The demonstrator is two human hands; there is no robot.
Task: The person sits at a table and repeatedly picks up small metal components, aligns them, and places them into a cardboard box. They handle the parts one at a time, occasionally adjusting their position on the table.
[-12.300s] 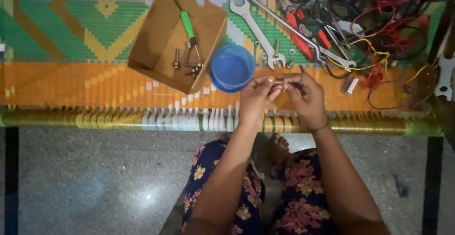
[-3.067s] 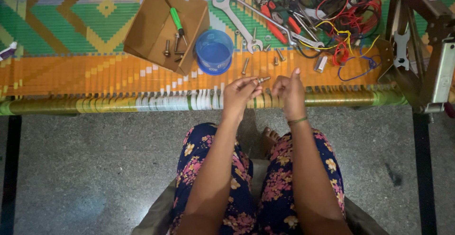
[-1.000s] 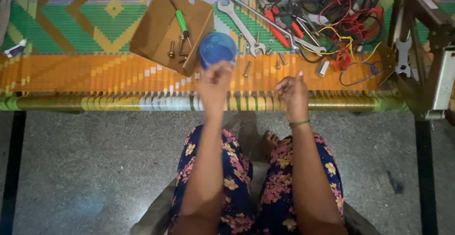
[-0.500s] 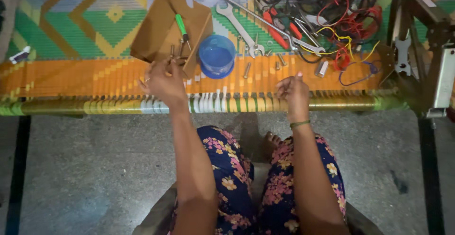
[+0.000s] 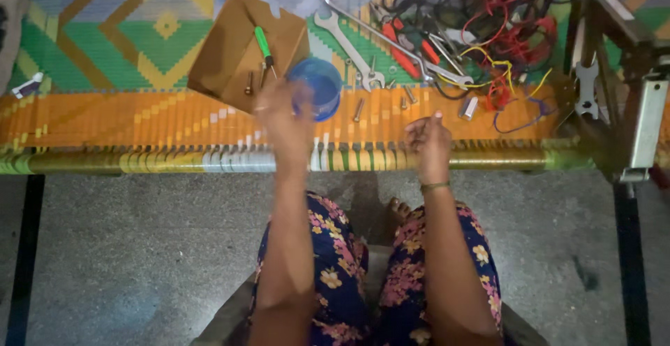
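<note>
The blurred left hand [image 5: 285,119] hovers beside a round blue plastic cup [image 5: 315,94], grip unclear; likely light and stiff, best taken by its rim. The right hand [image 5: 427,136] is loosely curled.

Both forearms reach forward from the lap, roughly parallel and well apart. The left hand [image 5: 285,119] is raised and blurred, its fingers loosely curled; whether it grips anything cannot be told. The right hand [image 5: 427,136] sits lower and steadier, fingers curled inward toward the thumb, a thin bangle at its wrist.
</note>
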